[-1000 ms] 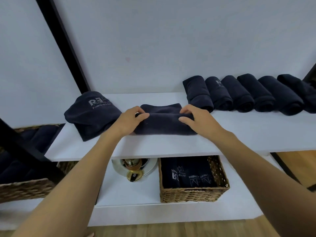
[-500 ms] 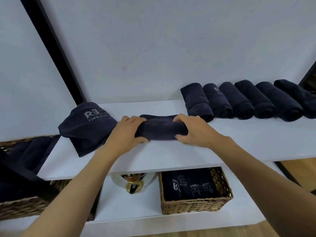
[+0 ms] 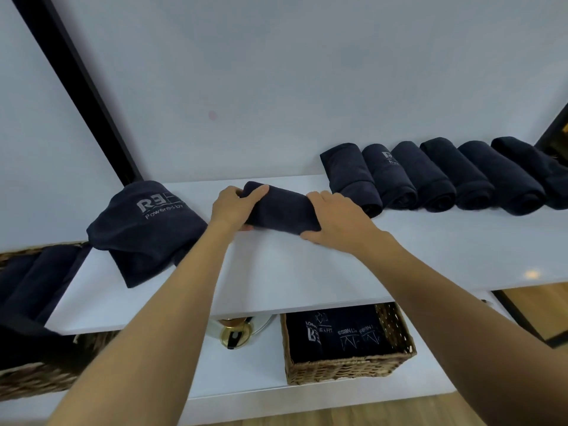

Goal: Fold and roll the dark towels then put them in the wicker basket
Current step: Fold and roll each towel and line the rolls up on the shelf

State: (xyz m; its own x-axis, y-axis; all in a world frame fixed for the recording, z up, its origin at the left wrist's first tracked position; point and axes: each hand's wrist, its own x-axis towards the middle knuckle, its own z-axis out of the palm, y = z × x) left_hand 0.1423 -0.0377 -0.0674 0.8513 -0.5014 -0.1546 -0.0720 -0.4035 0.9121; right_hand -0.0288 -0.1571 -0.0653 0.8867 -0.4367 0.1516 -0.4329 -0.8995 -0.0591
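Towel roll [image 3: 281,212] in both hands, sitting on the white shelf [image 3: 307,272] just left of the row of finished rolls [image 3: 430,176]. The left hand [image 3: 229,210] takes the left end, fingers [image 3: 258,191] hooked over the top and thumb tucked under the front. The right hand [image 3: 338,224] has the right end the same way, fingers [image 3: 318,199] draped over the cloth and thumb low against the front face. Both hands are wrapped tight round the towel, and I see no loose flap.

Now the geometry that matters. The roll's long axis runs across the body, left to right, a little skewed: left end further back toward the wall, right end nearer the shelf edge. The six done rolls beside it lie the other way, ends pointing out at the person, so this one looks to need a turn if it is to match them.

On to the baskets. A wicker basket [image 3: 347,368] sits on the lower shelf, below and a touch right of the roll, with dark folded towels inside; the right hand is nearer to it. Another wicker basket [image 3: 33,379] shows at far left with dark cloth in it, nearer the left hand. Which one is the target, I can't tell. A loose towel [image 3: 144,229] lies at the left with its edge hanging off the shelf, so by my reading there's more rolling to come.
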